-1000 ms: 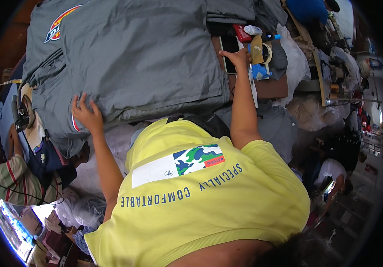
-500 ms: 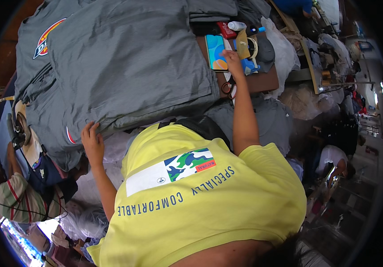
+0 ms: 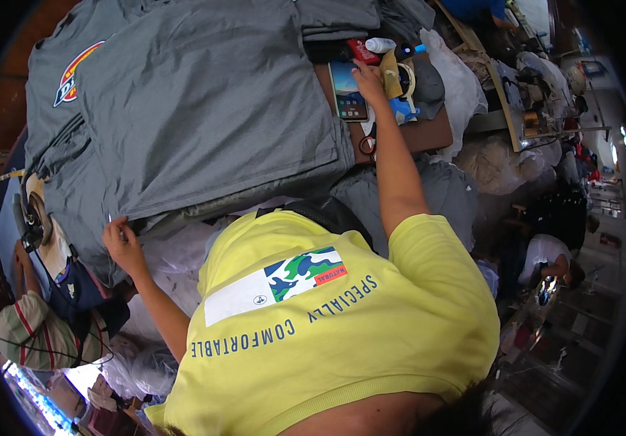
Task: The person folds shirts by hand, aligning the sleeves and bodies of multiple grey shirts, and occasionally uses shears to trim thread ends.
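Note:
A stack of grey T-shirts spreads across the work surface in front of me, with a coloured oval emblem on its left part. My left hand is at the near left edge of the top shirt, its fingers curled in on the cloth there. To the right of the stack a smartphone lies with its screen lit, showing rows of icons. My right hand reaches over the phone's upper right part, fingertips apart and touching at or near the screen.
Scissors with dark red handles lie below the phone on a brown board. Beyond are a white bottle, a red packet and a tan tape roll. At left, another person's striped sleeve shows. Clear plastic lies to the right.
My left hand has slid left and nearer along the shirt edge, its fingers now curled. The right hand has moved up the phone, whose screen went from a bright blue-orange picture to icons.

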Tool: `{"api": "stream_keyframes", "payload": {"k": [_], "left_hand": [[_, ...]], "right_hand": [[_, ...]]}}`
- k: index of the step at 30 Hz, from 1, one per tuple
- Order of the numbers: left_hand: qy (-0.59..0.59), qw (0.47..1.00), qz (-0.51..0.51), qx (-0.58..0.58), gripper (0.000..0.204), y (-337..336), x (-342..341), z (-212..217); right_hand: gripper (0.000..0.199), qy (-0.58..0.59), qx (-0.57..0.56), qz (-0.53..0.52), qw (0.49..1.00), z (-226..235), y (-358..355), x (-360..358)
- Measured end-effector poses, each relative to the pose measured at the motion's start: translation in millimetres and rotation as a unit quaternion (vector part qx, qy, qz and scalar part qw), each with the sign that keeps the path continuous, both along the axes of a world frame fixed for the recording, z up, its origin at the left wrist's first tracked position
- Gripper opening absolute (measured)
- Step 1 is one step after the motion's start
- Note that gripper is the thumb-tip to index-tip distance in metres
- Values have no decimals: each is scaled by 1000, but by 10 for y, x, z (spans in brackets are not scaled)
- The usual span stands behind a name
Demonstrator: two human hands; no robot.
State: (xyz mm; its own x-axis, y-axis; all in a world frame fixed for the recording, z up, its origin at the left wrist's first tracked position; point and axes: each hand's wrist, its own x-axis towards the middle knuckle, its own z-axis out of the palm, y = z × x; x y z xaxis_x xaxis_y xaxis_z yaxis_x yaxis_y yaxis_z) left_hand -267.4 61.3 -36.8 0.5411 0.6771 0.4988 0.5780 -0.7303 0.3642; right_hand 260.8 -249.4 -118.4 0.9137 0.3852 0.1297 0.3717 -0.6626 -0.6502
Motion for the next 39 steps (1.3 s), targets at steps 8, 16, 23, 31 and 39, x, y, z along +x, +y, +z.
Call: {"api": "stream_keyframes", "payload": {"k": [8,16,23,31,39], "left_hand": [[-31,998,62,0,8,-171,90,-155],[-266,826,151,-474,12,-339,-13,-717],[-310,740,153,-577,13,-479,117,-581],[-307,717,133,-612,12,-449,7,-689],[-318,702,118,-626,11,-472,22,-680]], "right_hand": [[27,0,87,69,994,-187,-219,107],[34,-138,-24,73,987,96,-10,-339],[41,-123,-39,64,990,60,20,-271],[28,-114,2,92,989,98,54,-249],[23,-104,67,87,989,101,6,-295]]}}
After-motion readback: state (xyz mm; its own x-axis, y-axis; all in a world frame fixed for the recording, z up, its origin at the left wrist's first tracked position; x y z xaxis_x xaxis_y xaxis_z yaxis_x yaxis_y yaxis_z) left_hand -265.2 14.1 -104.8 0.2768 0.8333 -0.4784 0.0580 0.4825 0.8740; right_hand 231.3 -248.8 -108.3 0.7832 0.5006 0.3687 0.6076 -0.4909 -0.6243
